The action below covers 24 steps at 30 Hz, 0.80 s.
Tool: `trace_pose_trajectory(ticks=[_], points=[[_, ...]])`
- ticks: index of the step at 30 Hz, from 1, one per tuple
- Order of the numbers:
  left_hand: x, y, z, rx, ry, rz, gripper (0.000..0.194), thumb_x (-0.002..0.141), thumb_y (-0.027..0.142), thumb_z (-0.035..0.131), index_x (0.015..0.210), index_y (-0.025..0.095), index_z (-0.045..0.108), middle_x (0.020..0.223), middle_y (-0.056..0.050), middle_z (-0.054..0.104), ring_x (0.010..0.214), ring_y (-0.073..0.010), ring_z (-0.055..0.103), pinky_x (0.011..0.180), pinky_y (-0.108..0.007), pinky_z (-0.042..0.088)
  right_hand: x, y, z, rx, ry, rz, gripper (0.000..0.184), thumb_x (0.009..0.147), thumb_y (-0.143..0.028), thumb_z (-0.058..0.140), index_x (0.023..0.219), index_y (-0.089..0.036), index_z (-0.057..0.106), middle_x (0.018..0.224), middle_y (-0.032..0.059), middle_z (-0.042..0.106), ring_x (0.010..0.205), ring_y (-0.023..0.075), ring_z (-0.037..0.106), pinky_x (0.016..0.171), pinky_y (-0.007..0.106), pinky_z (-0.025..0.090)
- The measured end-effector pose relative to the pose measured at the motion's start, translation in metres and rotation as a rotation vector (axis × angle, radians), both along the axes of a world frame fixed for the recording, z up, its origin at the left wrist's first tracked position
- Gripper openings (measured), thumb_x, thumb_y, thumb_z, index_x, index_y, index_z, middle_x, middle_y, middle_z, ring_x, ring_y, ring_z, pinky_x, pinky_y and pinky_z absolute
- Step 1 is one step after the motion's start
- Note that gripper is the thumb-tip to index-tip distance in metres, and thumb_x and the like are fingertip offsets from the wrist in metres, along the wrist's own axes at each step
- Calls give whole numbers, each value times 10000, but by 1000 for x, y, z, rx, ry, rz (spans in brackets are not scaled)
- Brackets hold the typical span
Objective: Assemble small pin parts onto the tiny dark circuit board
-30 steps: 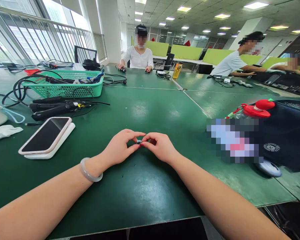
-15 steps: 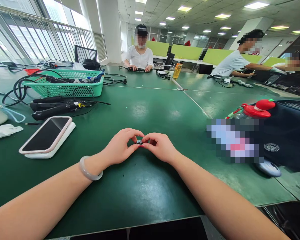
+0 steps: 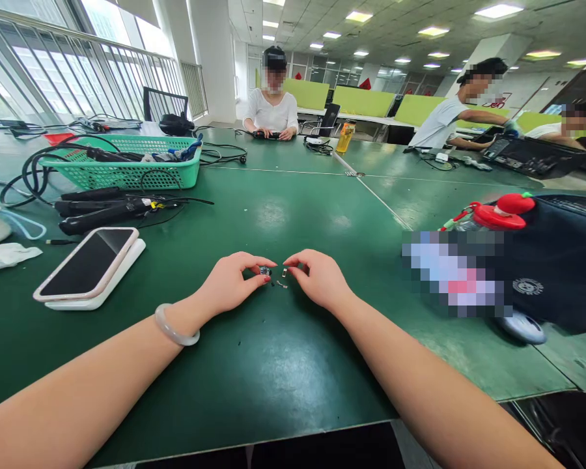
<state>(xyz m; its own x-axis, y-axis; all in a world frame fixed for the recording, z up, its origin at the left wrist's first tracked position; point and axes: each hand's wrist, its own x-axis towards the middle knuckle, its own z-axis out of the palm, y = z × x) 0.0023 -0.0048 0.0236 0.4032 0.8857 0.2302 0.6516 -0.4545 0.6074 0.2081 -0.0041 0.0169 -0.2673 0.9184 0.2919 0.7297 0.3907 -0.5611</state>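
Observation:
Thumb and forefinger of my left hand (image 3: 230, 281) pinch a small dark part with silvery spots (image 3: 264, 270), like a tiny electronic component. A little to its right, my right hand (image 3: 321, 281) is closed in a pinch on a tiny metallic piece (image 3: 284, 273). The two hands are apart. Below the fingertips lie small loose bits (image 3: 282, 284) on the green table (image 3: 273, 365); they are too small to name.
On the left are a pink-rimmed phone (image 3: 90, 264), black cabled tools (image 3: 105, 213) and a green basket (image 3: 127, 172). To the right lie a mouse (image 3: 522, 327), a dark bag (image 3: 557, 254) and a red-lidded bottle (image 3: 493, 216). A person (image 3: 272, 111) sits opposite; others work at back right.
My hands have separated; earlier both held one small part between them. A tiny metallic piece is now in my right fingers, and loose bits show on the table. At back right, a dark panel has been tilted.

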Motion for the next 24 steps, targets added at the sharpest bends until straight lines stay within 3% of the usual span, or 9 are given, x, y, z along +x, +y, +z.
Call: trace_pose_trajectory(ticks=[7, 16, 24], points=[[-2, 6, -4, -98, -79, 64, 260, 730, 380, 585, 924, 241, 687, 819, -2, 655, 781, -167, 588, 768, -295, 451, 10, 13, -9, -33, -160, 4, 153, 773, -211, 621, 905, -233, 695, 953, 53, 626, 931, 187, 541, 852, 342, 418], [-1, 5, 1, -94, -88, 86, 203, 720, 263, 534, 861, 203, 668, 699, 15, 574, 679, -142, 540, 703, -278, 438, 2, 3, -7, -113, -176, 201, 46, 758, -249, 646, 737, -210, 660, 723, -2, 581, 688, 113, 509, 643, 243, 376], [0, 6, -2, -158, -76, 86, 305, 702, 422, 635, 947, 241, 655, 812, 9, 638, 793, -170, 589, 786, -310, 446, 1, 2, -5, -144, -214, 197, 51, 775, -198, 606, 729, -195, 627, 725, -12, 572, 674, 95, 475, 611, 214, 324]])
